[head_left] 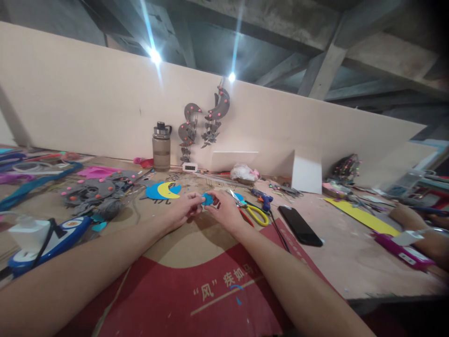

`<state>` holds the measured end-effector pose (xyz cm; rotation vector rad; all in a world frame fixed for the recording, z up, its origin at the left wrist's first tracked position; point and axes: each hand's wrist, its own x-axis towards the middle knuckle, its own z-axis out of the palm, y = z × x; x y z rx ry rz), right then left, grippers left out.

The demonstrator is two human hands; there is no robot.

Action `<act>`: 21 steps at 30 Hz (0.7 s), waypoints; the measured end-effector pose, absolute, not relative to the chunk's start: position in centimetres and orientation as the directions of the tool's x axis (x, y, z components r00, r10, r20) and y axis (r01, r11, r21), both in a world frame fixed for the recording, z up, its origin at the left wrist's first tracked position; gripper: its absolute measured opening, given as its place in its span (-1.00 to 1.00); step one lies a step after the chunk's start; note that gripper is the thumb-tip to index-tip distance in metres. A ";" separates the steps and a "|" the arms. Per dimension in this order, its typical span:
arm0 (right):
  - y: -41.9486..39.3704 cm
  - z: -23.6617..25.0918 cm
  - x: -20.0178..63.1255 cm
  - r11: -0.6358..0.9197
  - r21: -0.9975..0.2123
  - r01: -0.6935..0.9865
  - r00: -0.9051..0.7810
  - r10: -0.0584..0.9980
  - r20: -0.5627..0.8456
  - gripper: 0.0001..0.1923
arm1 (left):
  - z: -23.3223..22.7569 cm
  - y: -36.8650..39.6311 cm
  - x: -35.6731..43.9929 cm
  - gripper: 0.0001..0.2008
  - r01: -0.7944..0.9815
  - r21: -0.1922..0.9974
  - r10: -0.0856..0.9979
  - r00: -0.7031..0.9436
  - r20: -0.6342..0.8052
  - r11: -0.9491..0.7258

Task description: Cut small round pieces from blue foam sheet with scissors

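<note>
Both my hands meet over the cardboard mat around a small blue cut-out piece (208, 199). My left hand (185, 209) pinches its left edge, and my right hand (224, 208) grips it from the right; its exact shape is partly hidden by fingers. Just left of them lie blue and yellow crescent-shaped cut-outs (168, 190). Scissors with yellow and red handles (257, 215) rest beside my right hand, with another blue piece (239, 197) partly under their blades. Behind the scissors is a blue glue gun (265, 200) with a black cord.
A black phone (300, 225) lies to the right, near a yellow strip (361, 216) and another person's arm (409, 220). Grey decorations with pink balls (101, 189) and a blue power strip (52, 245) sit left. A water bottle (162, 149) stands by the wall, where grey crescent hangings (219, 105) hang.
</note>
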<state>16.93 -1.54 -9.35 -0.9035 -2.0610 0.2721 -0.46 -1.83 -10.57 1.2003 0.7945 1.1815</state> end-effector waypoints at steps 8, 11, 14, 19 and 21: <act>-0.9 -9.7 16.9 0.648 -0.655 0.388 -0.298 0.761 0.576 -0.61 | -10.0 -2.3 -0.7 -0.74 -0.364 0.931 0.935 0.335 0.119 0.012; -0.9 -9.6 17.0 0.619 -0.688 0.379 -0.286 0.785 0.549 -0.61 | -10.3 -1.9 -0.9 -0.74 -0.380 0.924 0.926 0.360 0.110 0.038; -0.9 -9.5 16.9 0.621 -0.685 0.382 -0.283 0.784 0.553 -0.60 | -10.6 -1.6 -1.0 -0.73 -0.369 0.928 0.915 0.389 0.107 0.049; -1.2 -9.4 16.8 0.643 -0.665 0.380 -0.311 0.766 0.563 -0.61 | -10.6 -1.8 -1.1 -0.71 -0.336 0.941 0.909 0.404 0.104 0.042; -1.5 -9.2 16.8 0.655 -0.630 0.418 -0.330 0.755 0.566 -0.62 | -10.6 -1.9 -1.0 -0.69 -0.313 0.949 0.918 0.384 0.099 0.028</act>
